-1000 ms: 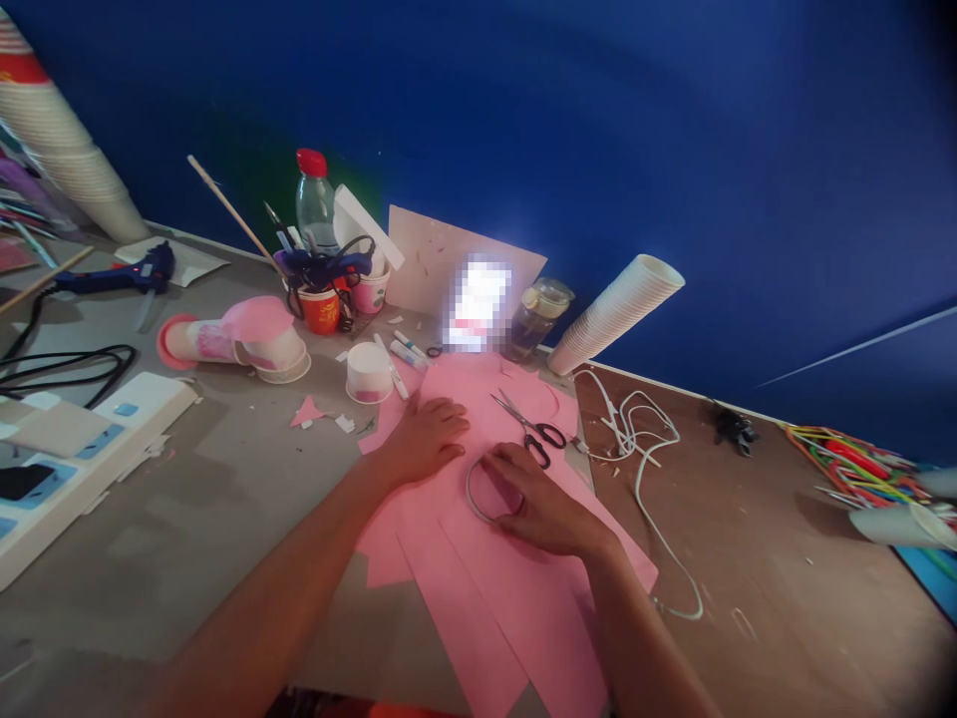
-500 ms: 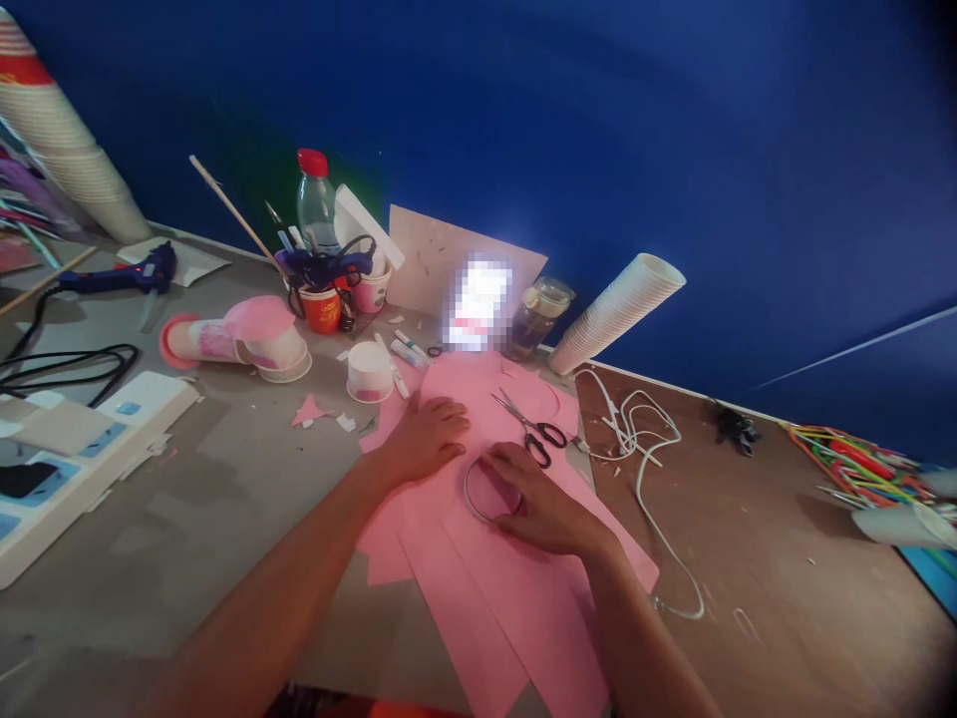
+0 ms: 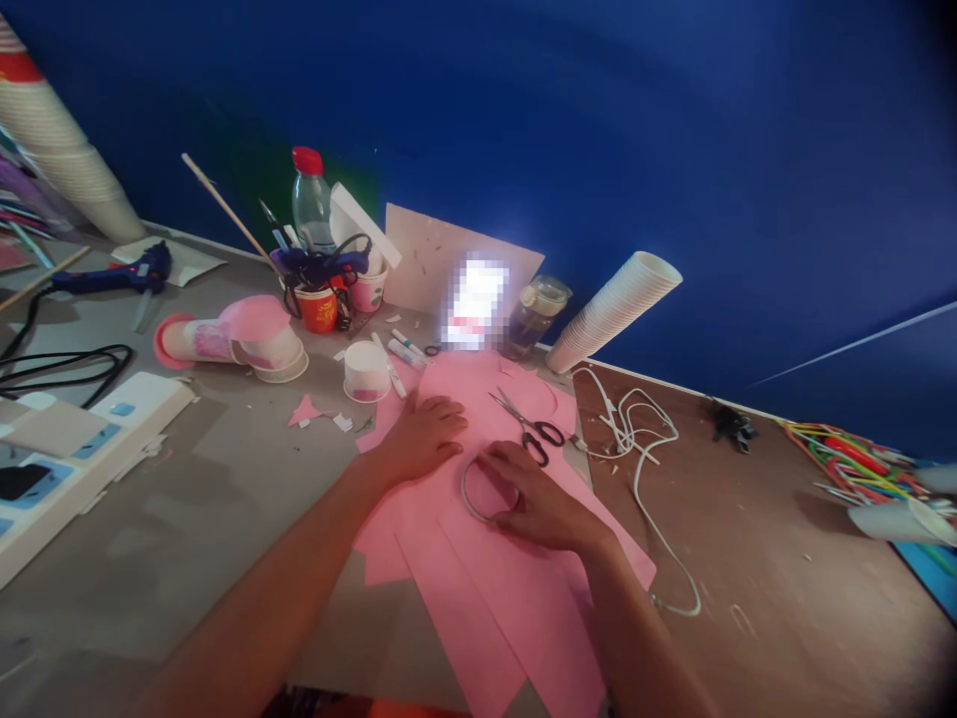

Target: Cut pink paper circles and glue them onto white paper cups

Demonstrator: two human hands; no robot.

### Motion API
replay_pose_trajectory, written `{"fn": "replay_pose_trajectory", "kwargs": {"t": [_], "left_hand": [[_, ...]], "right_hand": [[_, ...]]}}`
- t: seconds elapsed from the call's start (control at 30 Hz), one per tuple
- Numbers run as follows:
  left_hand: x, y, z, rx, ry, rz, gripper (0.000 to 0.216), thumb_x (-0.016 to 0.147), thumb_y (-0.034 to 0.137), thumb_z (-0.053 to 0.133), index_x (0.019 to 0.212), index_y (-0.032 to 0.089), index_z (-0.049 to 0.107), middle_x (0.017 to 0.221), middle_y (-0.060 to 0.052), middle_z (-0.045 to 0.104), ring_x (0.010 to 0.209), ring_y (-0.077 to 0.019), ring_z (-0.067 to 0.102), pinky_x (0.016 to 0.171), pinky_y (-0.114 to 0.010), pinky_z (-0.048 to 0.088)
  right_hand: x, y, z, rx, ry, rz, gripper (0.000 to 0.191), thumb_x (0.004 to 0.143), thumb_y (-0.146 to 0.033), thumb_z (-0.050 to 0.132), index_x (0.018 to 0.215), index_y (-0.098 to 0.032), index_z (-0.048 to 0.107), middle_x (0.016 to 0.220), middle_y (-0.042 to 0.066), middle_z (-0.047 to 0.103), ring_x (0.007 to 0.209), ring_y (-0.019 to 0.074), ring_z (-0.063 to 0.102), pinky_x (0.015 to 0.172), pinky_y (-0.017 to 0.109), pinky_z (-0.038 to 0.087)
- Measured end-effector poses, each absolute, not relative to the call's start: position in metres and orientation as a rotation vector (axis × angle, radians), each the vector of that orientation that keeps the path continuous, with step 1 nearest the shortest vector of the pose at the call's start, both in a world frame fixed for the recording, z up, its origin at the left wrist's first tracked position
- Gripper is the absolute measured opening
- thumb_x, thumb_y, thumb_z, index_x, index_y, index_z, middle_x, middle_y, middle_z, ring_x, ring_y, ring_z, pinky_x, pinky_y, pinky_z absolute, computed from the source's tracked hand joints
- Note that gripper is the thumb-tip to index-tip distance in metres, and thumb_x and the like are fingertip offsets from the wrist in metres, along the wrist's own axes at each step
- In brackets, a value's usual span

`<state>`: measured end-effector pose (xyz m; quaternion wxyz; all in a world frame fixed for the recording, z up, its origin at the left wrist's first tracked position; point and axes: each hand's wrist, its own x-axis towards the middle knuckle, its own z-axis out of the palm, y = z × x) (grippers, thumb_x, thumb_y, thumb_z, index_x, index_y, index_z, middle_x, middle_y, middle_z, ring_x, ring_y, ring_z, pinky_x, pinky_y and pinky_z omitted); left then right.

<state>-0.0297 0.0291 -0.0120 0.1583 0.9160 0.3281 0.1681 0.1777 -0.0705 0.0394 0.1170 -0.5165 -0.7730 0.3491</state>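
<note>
Head view: I have the left hand flat on pink paper, fingers a bit spread, gripping nothing. I see the right hand half curled, thumb and fingers on 1 ring on the paper. Scissors just beyond it; 1 white cup near the left hand.

grey-and-brown tabletop | pink paper sheets | white power strip | joined paper cups | white cable
</note>
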Motion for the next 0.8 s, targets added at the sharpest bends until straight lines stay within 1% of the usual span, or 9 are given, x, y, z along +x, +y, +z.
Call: {"fn": "replay_pose_trajectory", "kwargs": {"t": [0.3, 0.53, 0.8], "left_hand": [[-0.0301, 0.0291, -0.0122, 2.626, 0.932, 0.485, 0.030, 0.081, 0.033, 0.054, 0.110, 0.027, 0.058, 0.129, -0.004, 0.053, 0.123, -0.0260, 0.040, 0.108, -0.055, 0.014], [-0.0299, 0.0284, -0.0100, 2.628, 0.935, 0.475, 0.030, 0.081, 0.032, 0.054, 0.110, 0.026, 0.057, 0.129, -0.003, 0.053, 0.123, -0.0258, 0.040, 0.107, -0.056, 0.015], [-0.0304, 0.0284, -0.0098, 2.620, 0.931, 0.467, 0.029, 0.081, 0.031, 0.053, 0.110, 0.026, 0.057, 0.129, -0.004, 0.053, 0.123, -0.0252, 0.040, 0.108, -0.054, 0.014]], "right_hand": [[0.1779, -0.0704, 0.0399, -1.526, -2.260, 1.023, 0.073, 0.067, -0.030, 0.071, 0.134, -0.021, 0.041, 0.136, 0.011, 0.037, 0.127, 0.0263, 0.034, 0.107, 0.042, 0.028], [0.1757, -0.0719, 0.0400, -1.546, -2.232, 1.019, 0.073, 0.065, -0.025, 0.070, 0.133, -0.021, 0.043, 0.135, 0.011, 0.038, 0.126, 0.0266, 0.036, 0.106, 0.041, 0.030], [0.1738, -0.0736, 0.0422, -1.586, -2.221, 1.041, 0.071, 0.065, -0.025, 0.071, 0.132, -0.022, 0.044, 0.136, 0.010, 0.037, 0.127, 0.0268, 0.035, 0.107, 0.041, 0.029]]}}
